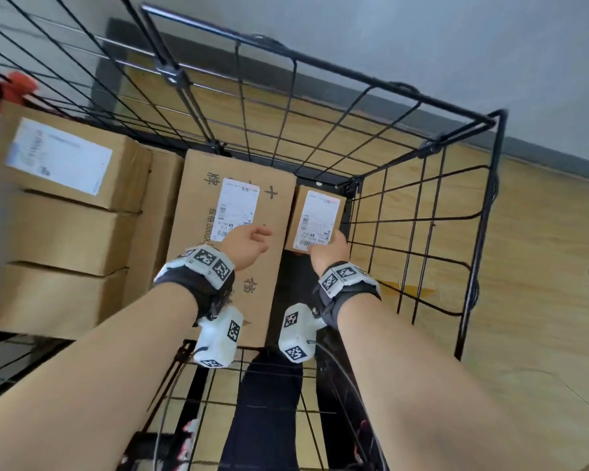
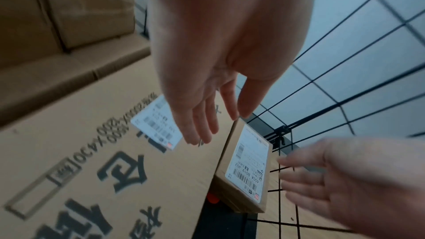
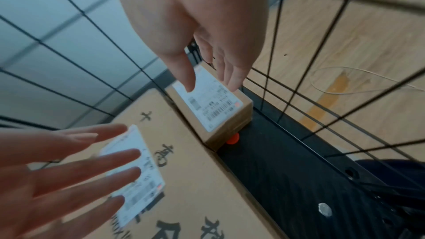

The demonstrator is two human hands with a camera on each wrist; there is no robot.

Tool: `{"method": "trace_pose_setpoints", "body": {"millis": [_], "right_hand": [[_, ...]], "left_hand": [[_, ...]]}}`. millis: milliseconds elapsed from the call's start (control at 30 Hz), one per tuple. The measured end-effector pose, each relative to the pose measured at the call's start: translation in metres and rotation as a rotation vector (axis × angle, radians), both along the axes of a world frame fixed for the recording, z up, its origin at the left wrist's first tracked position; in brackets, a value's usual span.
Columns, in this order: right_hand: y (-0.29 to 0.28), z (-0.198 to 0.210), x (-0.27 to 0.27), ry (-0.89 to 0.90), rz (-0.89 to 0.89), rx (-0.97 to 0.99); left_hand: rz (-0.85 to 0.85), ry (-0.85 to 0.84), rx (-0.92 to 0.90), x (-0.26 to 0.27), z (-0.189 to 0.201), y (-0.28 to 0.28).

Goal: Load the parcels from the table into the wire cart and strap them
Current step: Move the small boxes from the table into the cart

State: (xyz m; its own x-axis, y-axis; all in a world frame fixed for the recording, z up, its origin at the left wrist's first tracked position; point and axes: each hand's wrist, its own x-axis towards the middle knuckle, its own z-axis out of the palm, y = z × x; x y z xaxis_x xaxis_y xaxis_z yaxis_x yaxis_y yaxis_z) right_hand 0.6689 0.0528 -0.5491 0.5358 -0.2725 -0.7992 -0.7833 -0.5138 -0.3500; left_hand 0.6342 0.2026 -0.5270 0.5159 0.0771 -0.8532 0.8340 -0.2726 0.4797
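Left hand (image 1: 249, 244) hovers with fingers loose and straight over the large parcel (image 1: 225, 266) lying in the wire cart (image 1: 422, 137). Right hand (image 1: 330, 251), fingers also spread and gripping nothing, is just above the small parcel (image 1: 315, 220), beside the large one at the cart's far right corner.

- The wire cart (image 1: 323, 96) is seen as a black grid of thin bars, with a black floor.
- The large parcel (image 1: 198, 253) at centre frame is brown cardboard printed with black characters; a white label with black barcodes is borne on it.
- The small parcel (image 1: 315, 220) to its right is brown, with a white barcoded label.
- An orange-red spot (image 3: 232, 139) is shown under the small parcel.
- The wrist bands (image 1: 198, 270) are dark, topped by white blocks with black square codes.
- The floor (image 1: 541, 266) at right is pale wood-grained.
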Motion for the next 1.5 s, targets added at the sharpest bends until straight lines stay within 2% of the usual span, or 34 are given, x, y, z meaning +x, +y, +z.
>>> {"method": "trace_pose_setpoints", "body": {"millis": [100,233,367,433,533,633,833,1033,1133,1267,1500], "right_hand": [[0.012,0.041,0.001,0.008,0.107,0.066],[0.024,0.097,-0.003,-0.017,0.289,0.125],[0.027,0.148,-0.009,-0.071,0.596,0.1],[0.028,0.183,-0.019,-0.11,0.771,0.129],[0.024,0.231,-0.037,-0.188,0.938,0.122],[0.014,0.271,-0.057,-0.3,1.131,0.105],[-0.003,0.348,-0.124,-0.531,1.36,0.173],[0.004,0.411,-0.21,-0.704,1.654,0.247],[0.014,0.438,-0.257,-0.736,1.766,0.298],[0.035,0.466,-0.331,-0.789,1.875,0.376],[0.082,0.473,-0.454,-0.767,1.984,0.466]], "left_hand": [[-0.108,-0.036,0.126,-0.002,0.041,0.007],[-0.104,-0.084,0.229,-0.004,0.105,0.01],[-0.074,-0.156,0.3,-0.013,0.161,0.006],[-0.05,-0.164,0.384,-0.031,0.196,0.001],[-0.019,-0.171,0.498,-0.066,0.243,-0.01],[0.076,-0.184,0.583,-0.109,0.283,-0.026],[0.325,-0.244,0.783,-0.211,0.352,-0.066],[0.562,-0.215,0.895,-0.316,0.409,-0.09],[0.651,-0.179,0.929,-0.373,0.437,-0.095],[0.76,-0.147,0.968,-0.454,0.465,-0.098],[0.935,-0.095,0.995,-0.593,0.467,-0.075]]}}
